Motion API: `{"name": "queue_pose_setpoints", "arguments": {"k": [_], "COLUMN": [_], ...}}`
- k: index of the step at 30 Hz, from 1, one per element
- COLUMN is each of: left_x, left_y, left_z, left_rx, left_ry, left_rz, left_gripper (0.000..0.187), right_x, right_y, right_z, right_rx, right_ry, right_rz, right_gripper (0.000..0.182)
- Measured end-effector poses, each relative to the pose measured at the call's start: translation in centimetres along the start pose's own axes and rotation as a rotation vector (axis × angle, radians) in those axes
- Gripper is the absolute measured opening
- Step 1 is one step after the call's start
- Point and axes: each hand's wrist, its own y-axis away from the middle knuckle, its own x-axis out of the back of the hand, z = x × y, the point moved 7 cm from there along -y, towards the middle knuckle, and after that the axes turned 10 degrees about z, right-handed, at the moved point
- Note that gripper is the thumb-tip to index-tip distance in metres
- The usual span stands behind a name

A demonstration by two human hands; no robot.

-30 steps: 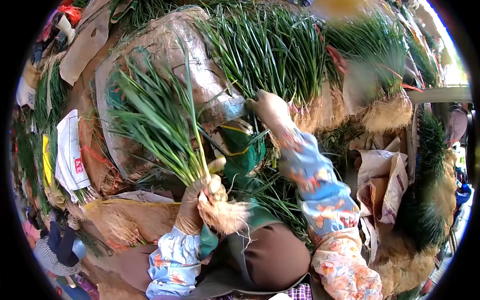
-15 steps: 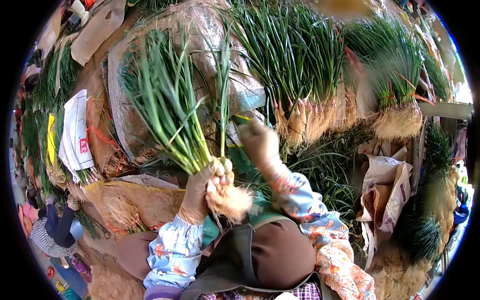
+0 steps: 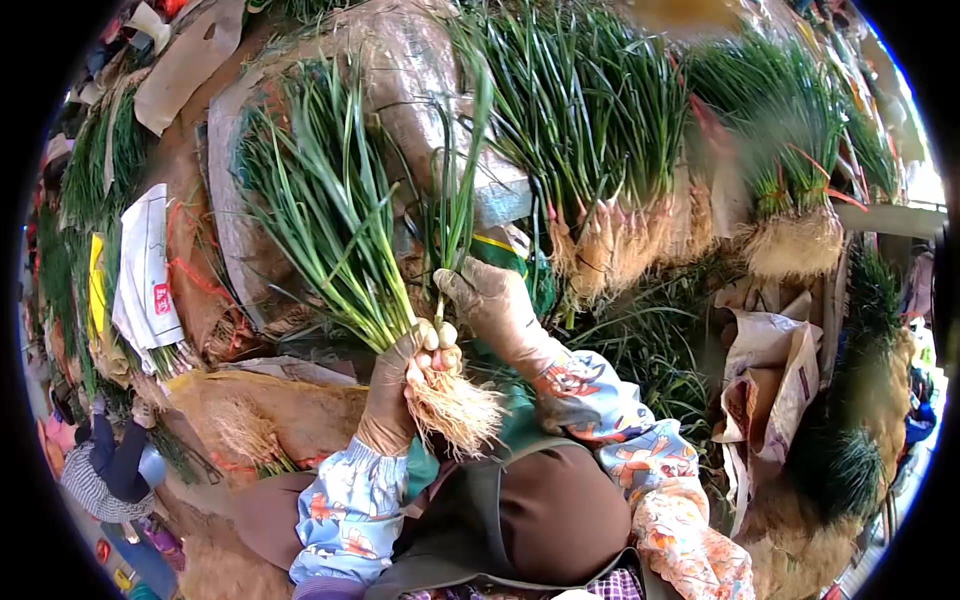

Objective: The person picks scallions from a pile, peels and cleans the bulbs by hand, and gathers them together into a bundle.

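Bunch (image 3: 345,215): held above the lap, leaves fanned up and outward, bulbs (image 3: 436,350) pressed together, pale roots (image 3: 458,412) hanging below.
Left hand (image 3: 385,398): closed around the bunch just above the roots; its whole weight seems to be borne there.
Upright stalk (image 3: 458,205): set beside the bunch, its base lined up with the bulbs, its leaves apart from the main fan.
Right hand (image 3: 492,308): thumb and fingers brought together on the upright stalk, just above its bulb.
Gathered so far: a thick handful, judged partly formed; bulbs are grouped at one level, while the leaves are spread in two parts.
Left undone: no tie can be seen on the bunch, though its base is partly hidden by fingers.
Standing row (image 3: 618,235): stalks laid side by side beyond the right hand, roots toward the lap.
Tied bundle (image 3: 795,240): bound with red string (image 3: 846,199), farther right, apparently finished.
Loose greens (image 3: 652,345): heaped between the right sleeve (image 3: 600,400) and the paper sack (image 3: 768,372).
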Motion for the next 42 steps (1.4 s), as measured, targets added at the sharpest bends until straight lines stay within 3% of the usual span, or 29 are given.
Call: {"name": "queue_pose_setpoints", "arguments": {"k": [1,3,4,5,6,7,8,9,10,11,12,13,14,16,18,19,20,22,23,26,28,29,32,34,36,37,39,41,42], "left_x": [-0.8,-2.4,-2.9,-3.6,-4.1,-4.5,-4.3,-2.7,-1.1,-2.5,-0.8,-0.6,-0.7,-2.3,-3.3,-3.3,-3.5,-2.2,-1.3,0.1,0.3,-0.1,-1.1,-2.0,-2.7,-2.4,-2.1,-2.1,-2.2], "left_y": [0.5,2.1,2.9,3.1,3.6,4.3,4.3,3.2,2.1,2.0,0.4,0.2,0.2,0.9,1.3,1.8,1.0,0.6,0.1,-0.3,0.1,0.1,0.1,1.2,1.9,1.9,1.6,1.3,1.2], "left_z": [0.1,0.6,1.2,2.4,3.3,4.2,4.4,3.6,2.9,2.5,0.9,0.0,-0.8,0.1,1.0,1.5,1.4,1.2,0.6,-0.9,-0.2,0.0,-0.2,-0.3,0.1,0.2,-0.1,-0.7,-0.8], "left_rx": [-0.021,-0.047,-0.044,-0.058,-0.079,-0.228,-0.317,-0.238,-0.162,-0.253,-0.098,0.015,0.126,0.069,-0.002,-0.105,-0.080,-0.250,-0.216,-0.105,-0.135,-0.164,-0.102,-0.059,-0.021,0.024,0.115,0.145,0.169], "left_ry": [-0.016,-0.047,-0.068,-0.073,-0.068,0.038,0.031,-0.015,-0.062,-0.099,-0.037,-0.005,0.026,-0.002,-0.091,-0.189,-0.266,-0.479,-0.561,-0.583,-0.599,-0.479,-0.174,-0.010,0.010,0.088,0.226,0.264,0.273], "left_rz": [-0.056,-0.229,-0.348,-0.543,-0.731,-0.502,-0.313,-0.190,-0.066,-0.015,-0.064,-0.136,-0.206,-0.303,-0.291,-0.104,-0.199,0.077,0.040,0.110,0.182,0.123,-0.088,-0.189,-0.275,-0.299,-0.410,-0.456,-0.499], "left_gripper": [0.024,0.026,0.026,0.028,0.030,0.032,0.026,0.032,0.042,0.059,0.057,0.054,0.052,0.035,0.031,0.031,0.032,0.030,0.032,0.035,0.031,0.029,0.025,0.025,0.023,0.022,0.020,0.019,0.019], "right_x": [0.0,2.5,5.3,6.7,5.7,5.1,5.0,5.5,5.4,5.3,6.7,8.1,9.3,7.7,7.2,7.9,8.7,7.6,7.1,2.4,2.4,1.8,2.0,4.3,9.0,7.7,5.6,4.1,3.2], "right_y": [0.2,-0.4,-0.1,0.4,1.7,3.6,6.8,7.6,6.4,5.3,-0.4,-4.5,-7.9,-12.4,-14.3,-14.4,-12.8,-9.6,-7.3,-0.3,0.8,0.6,0.4,-0.3,-0.6,1.2,6.4,6.1,4.2], "right_z": [1.2,5.4,8.2,11.7,12.4,13.1,10.9,9.1,10.4,11.7,8.6,7.2,5.9,8.1,6.7,6.0,3.6,2.2,1.1,-1.1,-3.5,-2.7,-1.6,8.3,10.7,11.1,8.5,1.7,0.3], "right_rx": [-0.025,-0.249,-0.448,-0.164,-0.015,0.207,0.261,0.280,0.194,0.111,-0.067,0.012,-0.179,-0.207,-0.030,-0.069,-0.239,0.188,0.378,0.642,0.350,0.237,0.248,-0.655,-0.528,-0.560,-0.578,-0.922,-0.918], "right_ry": [0.207,0.294,0.168,0.543,0.780,0.937,0.931,0.805,0.776,0.745,0.988,1.007,0.871,0.956,0.963,0.883,0.554,0.306,0.188,0.383,0.338,0.402,0.427,-0.264,0.041,0.035,-0.015,-0.333,-0.484], "right_rz": [-0.061,0.009,0.148,0.048,-0.285,-0.585,-1.100,-1.200,-1.166,-1.127,-0.750,-0.266,-0.035,-0.094,0.000,0.039,-0.009,-0.040,-0.077,-0.009,0.054,0.019,0.168,0.185,0.194,-0.129,-0.565,-0.649,-0.608], "right_gripper": [0.016,0.016,0.018,0.019,0.019,0.019,0.018,0.021,0.023,0.025,0.020,0.024,0.027,0.031,0.031,0.030,0.027,0.021,0.018,0.017,0.013,0.009,0.010,0.017,0.024,0.026,0.026,0.026,0.026]}}
